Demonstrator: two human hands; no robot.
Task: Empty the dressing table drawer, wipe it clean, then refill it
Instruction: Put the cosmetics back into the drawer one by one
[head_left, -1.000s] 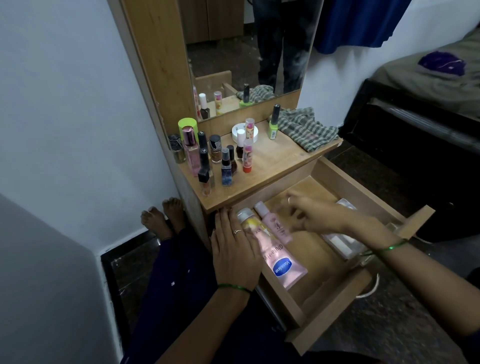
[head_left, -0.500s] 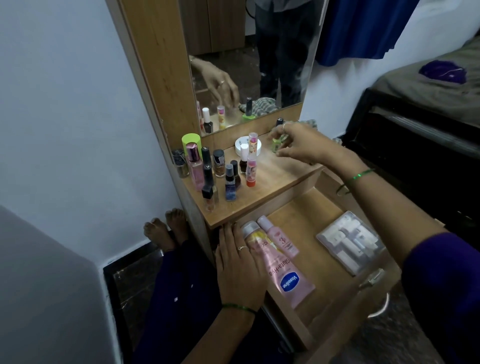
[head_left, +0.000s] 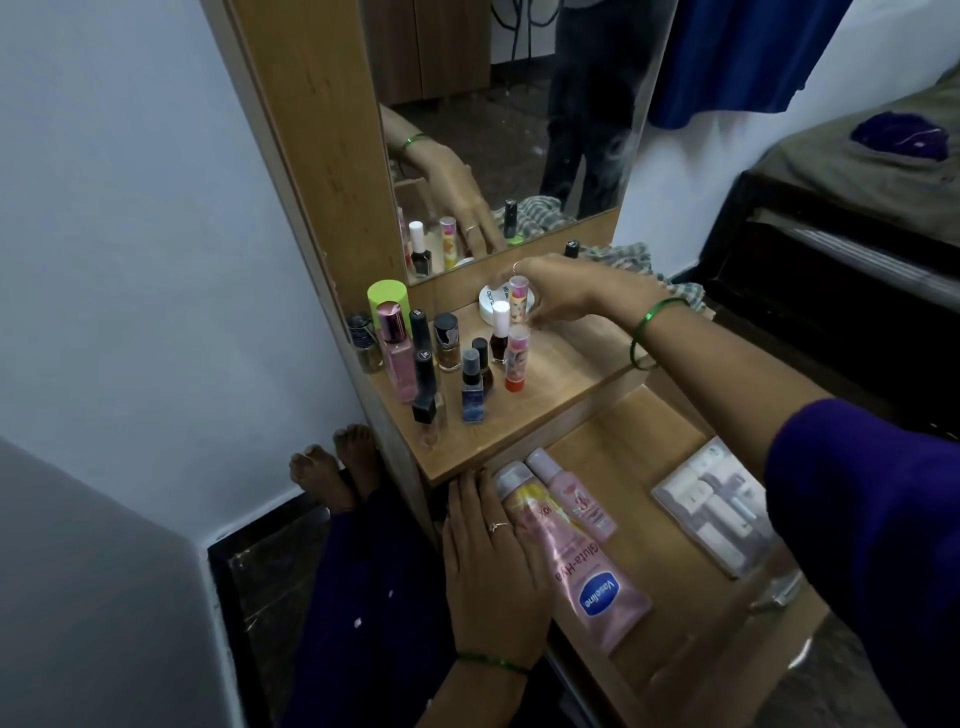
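The wooden drawer (head_left: 639, 457) stands pulled out below the dressing table top (head_left: 566, 364). A pink Vaseline tube (head_left: 592, 582), a pink spray bottle (head_left: 571, 499) and a yellow-pink bottle (head_left: 519, 499) lie along its left side; a clear plastic box (head_left: 711, 514) lies on the right. My left hand (head_left: 493, 566) rests flat on the drawer's left edge, fingers straight and touching the yellow-pink bottle. My right hand (head_left: 561, 296) reaches over the table top, fingers curled round a white round jar (head_left: 493, 306) beside a pink lip balm tube (head_left: 518, 293).
Several small bottles and nail polishes (head_left: 447, 358) crowd the table top's left half. A checked cloth (head_left: 623, 257) lies at its back right beside a black-capped bottle (head_left: 571, 248). The mirror (head_left: 519, 130) rises behind. A bed (head_left: 857, 171) stands to the right, a white wall to the left.
My right hand left the drawer, rose to the black-capped bottle at the back of the table top, then shifted left onto the white jar. My left hand stayed put.
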